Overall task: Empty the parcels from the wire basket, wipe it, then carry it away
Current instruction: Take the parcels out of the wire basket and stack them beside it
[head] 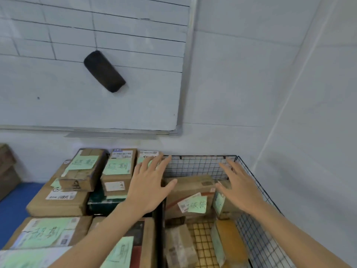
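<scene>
A black wire basket (pixel 201 165) stands against the wall at the lower right, with several brown cardboard parcels inside. The largest parcel (pixel 190 187) lies at the back of the basket and carries a green note. My left hand (pixel 149 185) hovers with spread fingers over the basket's left edge, holding nothing. My right hand (pixel 239 187) is spread above a small parcel (pixel 222 205) near the basket's right wall, also holding nothing. Two more parcels (pixel 178 246) lie lower in the basket.
A pile of parcels with green notes (pixel 81 176) lies left of the basket. A whiteboard (pixel 58 97) with a black eraser (pixel 104 71) hangs on the wall above. A blue floor patch (pixel 13 206) shows at the left. White walls close in at the right.
</scene>
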Tool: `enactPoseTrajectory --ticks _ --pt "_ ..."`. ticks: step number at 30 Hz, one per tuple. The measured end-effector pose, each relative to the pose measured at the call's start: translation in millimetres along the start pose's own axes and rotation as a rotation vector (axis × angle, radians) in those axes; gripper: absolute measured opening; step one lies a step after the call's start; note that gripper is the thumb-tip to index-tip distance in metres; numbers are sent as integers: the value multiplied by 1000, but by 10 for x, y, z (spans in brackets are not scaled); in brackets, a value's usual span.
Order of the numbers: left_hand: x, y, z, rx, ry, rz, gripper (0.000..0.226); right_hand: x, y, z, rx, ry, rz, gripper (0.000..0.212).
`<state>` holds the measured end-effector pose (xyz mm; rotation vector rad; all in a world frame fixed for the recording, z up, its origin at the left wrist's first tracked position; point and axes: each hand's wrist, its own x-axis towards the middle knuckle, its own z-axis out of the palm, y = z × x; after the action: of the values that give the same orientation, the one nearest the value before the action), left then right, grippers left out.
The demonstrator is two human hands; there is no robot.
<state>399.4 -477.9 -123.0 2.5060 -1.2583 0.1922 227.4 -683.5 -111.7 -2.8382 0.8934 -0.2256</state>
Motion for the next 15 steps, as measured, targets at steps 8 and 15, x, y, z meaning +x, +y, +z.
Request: enactPoseTrajectory --ticks 8,15 --pt "148 818 391 -163 -28 -90 72 32 716 162 111 -98 -12 75" --pt "260 1006 898 -197 -142 -290 78 262 724 571 205 -187 -52 80"
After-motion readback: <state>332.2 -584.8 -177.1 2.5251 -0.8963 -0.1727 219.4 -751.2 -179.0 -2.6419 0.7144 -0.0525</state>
